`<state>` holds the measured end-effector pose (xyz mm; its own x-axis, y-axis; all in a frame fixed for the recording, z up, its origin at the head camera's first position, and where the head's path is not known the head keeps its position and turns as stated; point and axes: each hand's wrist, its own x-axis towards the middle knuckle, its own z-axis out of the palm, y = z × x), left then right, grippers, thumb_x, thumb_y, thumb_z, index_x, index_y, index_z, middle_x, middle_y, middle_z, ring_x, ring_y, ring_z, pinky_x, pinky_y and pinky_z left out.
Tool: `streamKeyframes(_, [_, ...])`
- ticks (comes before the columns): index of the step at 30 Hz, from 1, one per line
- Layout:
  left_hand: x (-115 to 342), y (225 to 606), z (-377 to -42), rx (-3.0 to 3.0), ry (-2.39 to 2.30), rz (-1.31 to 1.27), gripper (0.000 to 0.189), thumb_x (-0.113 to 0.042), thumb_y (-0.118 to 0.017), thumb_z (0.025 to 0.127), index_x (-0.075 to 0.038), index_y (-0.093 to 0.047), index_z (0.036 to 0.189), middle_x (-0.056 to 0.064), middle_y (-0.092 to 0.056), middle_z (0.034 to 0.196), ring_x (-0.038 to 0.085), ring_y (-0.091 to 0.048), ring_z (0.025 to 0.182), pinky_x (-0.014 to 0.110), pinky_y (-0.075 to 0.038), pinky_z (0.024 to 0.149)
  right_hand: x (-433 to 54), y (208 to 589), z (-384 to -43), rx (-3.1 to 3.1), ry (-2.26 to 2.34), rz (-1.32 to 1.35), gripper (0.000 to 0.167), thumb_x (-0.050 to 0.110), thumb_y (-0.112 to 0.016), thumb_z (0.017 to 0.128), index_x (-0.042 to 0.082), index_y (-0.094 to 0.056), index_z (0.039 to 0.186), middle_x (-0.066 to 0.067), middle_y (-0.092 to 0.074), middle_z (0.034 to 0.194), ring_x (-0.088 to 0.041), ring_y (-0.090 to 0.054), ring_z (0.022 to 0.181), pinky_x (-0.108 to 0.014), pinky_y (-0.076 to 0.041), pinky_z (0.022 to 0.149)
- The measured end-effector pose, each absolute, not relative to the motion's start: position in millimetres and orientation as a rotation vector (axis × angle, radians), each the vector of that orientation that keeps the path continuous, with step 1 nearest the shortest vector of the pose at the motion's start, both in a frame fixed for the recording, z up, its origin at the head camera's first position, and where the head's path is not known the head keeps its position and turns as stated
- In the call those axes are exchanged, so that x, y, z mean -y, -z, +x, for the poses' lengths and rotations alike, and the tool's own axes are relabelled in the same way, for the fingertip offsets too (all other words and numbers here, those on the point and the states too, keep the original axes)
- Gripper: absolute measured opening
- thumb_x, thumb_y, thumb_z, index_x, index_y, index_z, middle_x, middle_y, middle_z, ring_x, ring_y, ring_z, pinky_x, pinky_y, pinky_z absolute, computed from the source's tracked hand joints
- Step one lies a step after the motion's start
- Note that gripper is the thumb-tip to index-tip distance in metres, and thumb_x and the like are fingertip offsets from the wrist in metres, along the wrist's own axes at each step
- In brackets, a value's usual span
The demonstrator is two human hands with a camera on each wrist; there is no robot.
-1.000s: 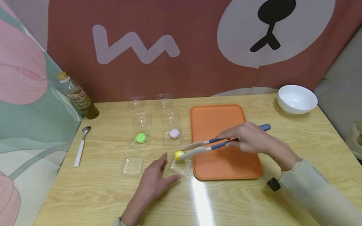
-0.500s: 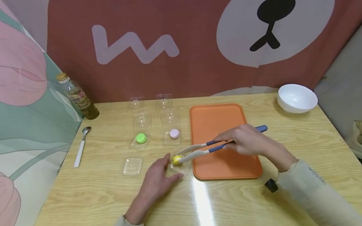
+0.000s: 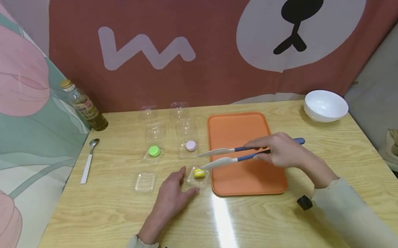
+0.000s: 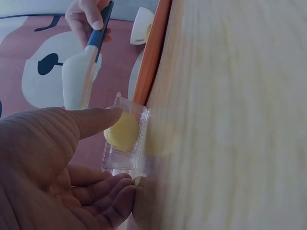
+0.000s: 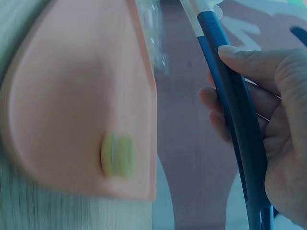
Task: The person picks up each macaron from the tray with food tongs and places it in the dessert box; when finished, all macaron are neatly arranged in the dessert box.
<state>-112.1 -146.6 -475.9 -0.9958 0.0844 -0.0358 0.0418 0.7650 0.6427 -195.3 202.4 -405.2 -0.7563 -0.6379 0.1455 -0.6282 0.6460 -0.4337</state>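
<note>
My right hand [image 3: 282, 150] grips blue-handled tongs [image 3: 250, 155] above the orange tray [image 3: 238, 127]. Their white ends stand apart with nothing between them. A yellow macaron [image 3: 199, 174] lies in a small clear plastic box [image 3: 193, 180] left of the tray. My left hand [image 3: 171, 193] holds that box, thumb and fingers at its near and far sides, as the left wrist view shows. In the right wrist view a yellow-green macaron [image 5: 118, 155] rests on the tray; in the head view it is hidden.
Further back, a green macaron [image 3: 154, 150] and a pale purple macaron [image 3: 191, 145] sit in clear boxes with raised lids. Another clear box [image 3: 145, 182] is at left. A spoon [image 3: 87, 168], a bottle [image 3: 87, 110] and a white bowl [image 3: 325, 106] stand around.
The tongs lowered the yellow macaron into the clear box, let it go and drew back to the right. My left hand moved slightly right, closer around the box.
</note>
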Motion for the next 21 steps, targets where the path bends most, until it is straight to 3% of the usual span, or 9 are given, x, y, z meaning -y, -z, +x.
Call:
streamKeyframes(6, [148,475,-115,-2.893,-1.044,0.099,0.078,-0.034,-0.083,0.083,-0.001,-0.052,0.146,0.005,-0.065,0.104,0.023,-0.062,0.099,0.045,-0.053,0.094,-241,407,-190,-2.984,0.748,-0.985,0.044,0.012,-0.082,0.084,0.023,-0.073,0.126,-0.004,-0.078,0.107,-0.006,-0.064,0.075,-0.021,-0.043,0.055])
streamKeyframes(11, [148,475,-117,-2.912,-1.023,0.14,0.076,-0.034,-0.083,0.083,-0.001,-0.053,0.145,0.003,-0.06,0.093,0.02,-0.056,0.086,0.041,-0.052,0.085,-278,412,-174,-3.092,0.754,-0.821,0.041,0.014,-0.083,0.084,0.021,-0.075,0.123,-0.007,-0.078,0.107,-0.002,-0.051,0.064,-0.022,-0.037,0.052])
streamKeyframes(16, [148,475,-118,-2.911,-1.015,0.137,0.076,-0.035,-0.083,0.083,-0.002,-0.054,0.145,0.002,-0.058,0.091,0.018,-0.054,0.084,0.039,-0.051,0.082,-311,417,-153,-3.145,0.709,-0.623,0.037,0.017,-0.082,0.085,0.019,-0.075,0.122,-0.01,-0.078,0.104,0.0,-0.043,0.06,-0.022,-0.034,0.051])
streamKeyframes(19, [148,475,-118,-2.903,-1.017,0.135,0.076,-0.034,-0.083,0.083,-0.002,-0.054,0.145,0.002,-0.057,0.09,0.018,-0.052,0.082,0.037,-0.049,0.078,-327,422,-139,-3.173,0.683,-0.547,0.037,0.018,-0.082,0.085,0.018,-0.075,0.121,-0.001,-0.073,0.08,0.002,-0.035,0.053,-0.022,-0.031,0.048])
streamKeyframes(21, [148,476,-118,-2.9,-1.023,0.14,0.075,-0.033,-0.083,0.083,-0.002,-0.054,0.144,0.002,-0.056,0.088,0.017,-0.051,0.08,0.035,-0.047,0.075,-336,425,-130,-3.189,0.673,-0.502,0.036,0.018,-0.081,0.085,0.016,-0.075,0.121,0.007,-0.062,0.066,0.001,-0.029,0.049,-0.023,-0.028,0.047])
